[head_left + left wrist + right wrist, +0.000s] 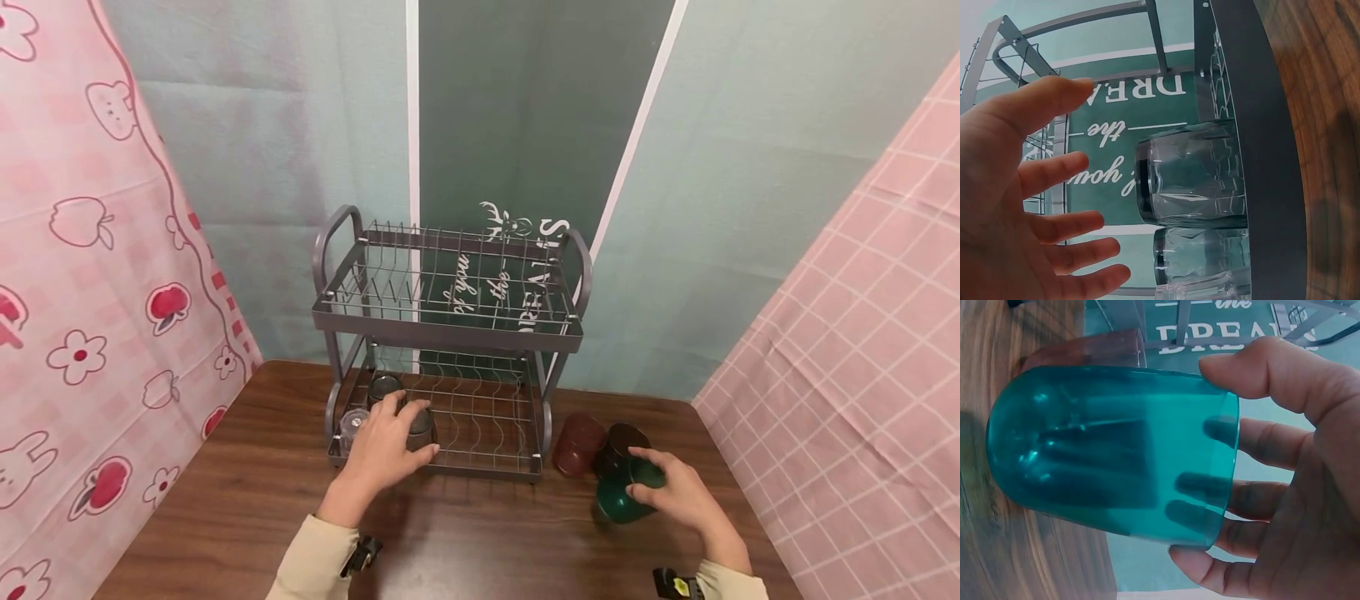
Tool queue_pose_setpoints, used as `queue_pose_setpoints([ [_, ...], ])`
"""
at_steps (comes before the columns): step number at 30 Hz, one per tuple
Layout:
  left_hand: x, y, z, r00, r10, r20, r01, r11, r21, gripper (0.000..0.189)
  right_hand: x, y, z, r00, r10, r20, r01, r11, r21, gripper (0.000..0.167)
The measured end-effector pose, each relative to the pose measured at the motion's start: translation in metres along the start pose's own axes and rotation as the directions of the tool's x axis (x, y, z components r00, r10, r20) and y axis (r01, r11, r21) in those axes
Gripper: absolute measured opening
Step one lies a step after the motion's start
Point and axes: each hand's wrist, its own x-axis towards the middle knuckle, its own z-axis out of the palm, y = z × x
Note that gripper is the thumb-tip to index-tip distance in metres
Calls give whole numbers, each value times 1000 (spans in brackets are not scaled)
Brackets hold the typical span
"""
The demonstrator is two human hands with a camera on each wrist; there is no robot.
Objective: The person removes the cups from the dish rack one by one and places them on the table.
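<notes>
Head view: our right grip (678, 493), lower right, clamped on teal see-through round tumbler (617, 504); left grip (385, 450), lower left, apart. Rim-only hold might let tumbler slip, tip.

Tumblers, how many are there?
6: clear tumbler, rear grey tumbler and front grey tumbler on the dish rack's lower tier; red tumbler, dark tumbler and teal tumbler to its right. The left hand may hide more.

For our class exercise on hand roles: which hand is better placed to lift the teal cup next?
Probably the right hand: it grips the teal cup, while the empty left hand is away from that cup, beside the smoky glasses on the gray rack.
</notes>
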Motion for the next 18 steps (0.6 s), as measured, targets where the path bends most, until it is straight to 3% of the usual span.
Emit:
queue_pose_setpoints([
  [8,7,-3,0,996,-24,87,25,1000,-16,64,3,12,-4,1000,4,17,-3,999,-50,58],
  [18,17,-4,1,990,-16,139,13,1000,23,61,8,24,-11,1000,0,2,0,988,-157,58],
])
